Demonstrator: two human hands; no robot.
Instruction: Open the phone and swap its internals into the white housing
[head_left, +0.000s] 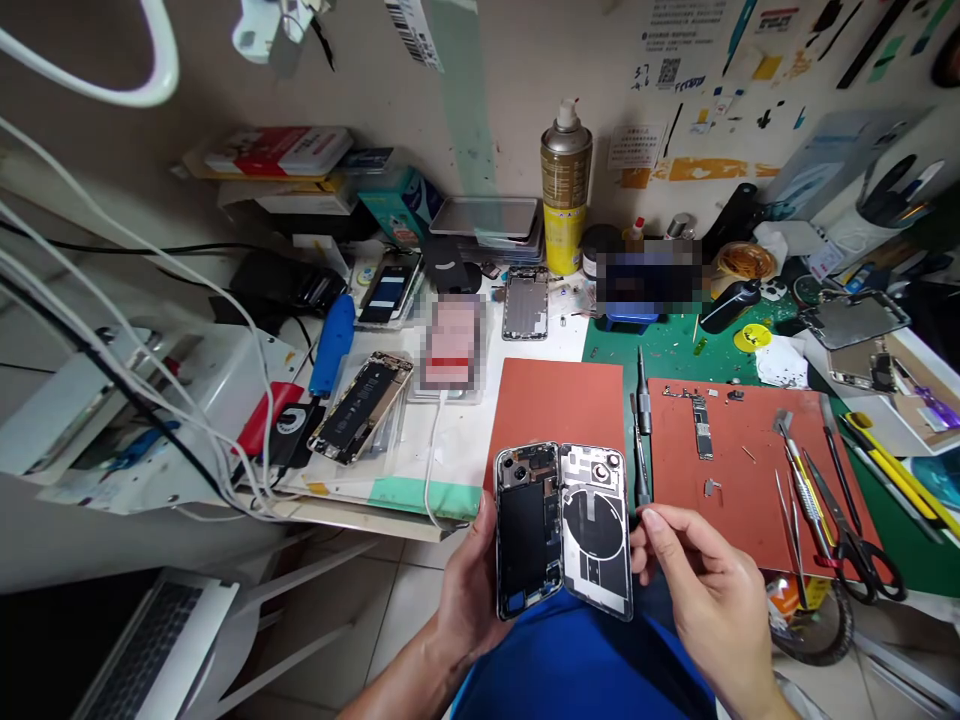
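An opened smartphone [529,545] is spread like a book above my lap, its insides facing up. My left hand [466,575] is closed round the phone's left edge. The phone's back cover [592,600], with a round black charging coil, lies folded out to the right. Just beside the cover's right edge is my right hand [709,585], thumb and forefinger pinched together; anything between them is too small to make out. Past the phone lies an orange-red mat [559,400], with screwdrivers [643,430] along its right side.
A second red mat [750,520] holds a narrow circuit board [702,428], tweezers [787,520] and scissors [855,550]. To the left are a phone with its battery exposed [361,408] and white cables [247,370]. A spray can [565,190] stands at the back.
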